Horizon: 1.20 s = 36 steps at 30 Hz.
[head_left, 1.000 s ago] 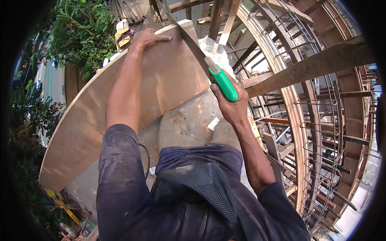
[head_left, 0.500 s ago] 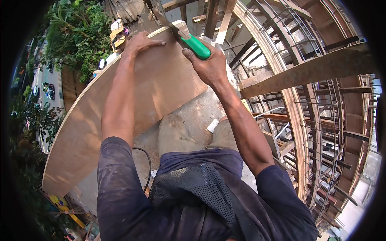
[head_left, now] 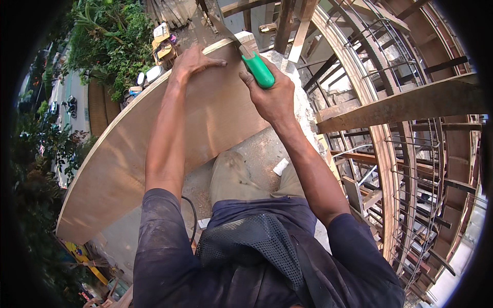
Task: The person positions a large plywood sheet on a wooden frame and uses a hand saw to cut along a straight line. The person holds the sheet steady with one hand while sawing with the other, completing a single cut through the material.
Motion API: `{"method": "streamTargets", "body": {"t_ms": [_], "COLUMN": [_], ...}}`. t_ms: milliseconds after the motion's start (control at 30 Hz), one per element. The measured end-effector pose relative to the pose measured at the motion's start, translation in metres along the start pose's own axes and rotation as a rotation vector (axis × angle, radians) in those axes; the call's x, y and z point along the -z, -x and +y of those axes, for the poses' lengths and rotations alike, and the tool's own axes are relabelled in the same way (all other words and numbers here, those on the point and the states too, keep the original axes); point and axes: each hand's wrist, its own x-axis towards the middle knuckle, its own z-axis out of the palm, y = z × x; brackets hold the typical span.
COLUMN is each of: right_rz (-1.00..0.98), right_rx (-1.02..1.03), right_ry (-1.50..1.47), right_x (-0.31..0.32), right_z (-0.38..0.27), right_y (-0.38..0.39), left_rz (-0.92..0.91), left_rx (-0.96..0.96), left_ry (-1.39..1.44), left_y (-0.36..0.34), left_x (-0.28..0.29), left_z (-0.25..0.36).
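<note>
A curved plywood board (head_left: 149, 123) lies across my legs and the concrete surface, its pale cut edge arcing from lower left to the top. My left hand (head_left: 197, 64) holds the board near its upper edge, thumb pointing right and fingers over the rim. My right hand (head_left: 272, 97) is closed on the green handle of a handsaw (head_left: 259, 69). The saw's blade runs up and to the left across the board's squared top end; its teeth are too small to make out.
Timber formwork (head_left: 380, 138) with rebar fills the right side, a beam (head_left: 395, 108) jutting toward me. Beyond the board are plants (head_left: 97, 36), a road with vehicles far below, yellow objects (head_left: 163, 46) and loose planks (head_left: 162, 13). A black cable (head_left: 193, 215) runs by my left arm.
My right hand and the saw moved up and forward along the blade's line, then shifted slightly down and right with the whole view. My left hand keeps its hold on the board.
</note>
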Motion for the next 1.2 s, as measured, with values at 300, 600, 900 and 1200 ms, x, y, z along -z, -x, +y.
{"method": "streamTargets", "body": {"t_ms": [300, 600, 900, 1200], "right_rz": [-0.093, -0.167, -0.137, -0.067], "right_rx": [-0.091, -0.116, -0.131, -0.094], "right_ry": [-0.152, -0.087, -0.098, -0.090], "right_x": [0.010, 0.128, 0.224, 0.107], "right_z": [-0.011, -0.044, -0.056, -0.028], "right_y": [0.024, 0.147, 0.245, 0.090], "left_rz": [0.074, 0.094, 0.041, 0.018], "left_rx": [0.000, 0.019, 0.031, 0.010], "left_ry": [-0.099, -0.157, -0.119, -0.115], "left_y": [0.050, 0.133, 0.146, 0.132], "left_x": [0.009, -0.012, -0.027, -0.012], "left_z": [-0.001, 0.028, 0.054, 0.083]}}
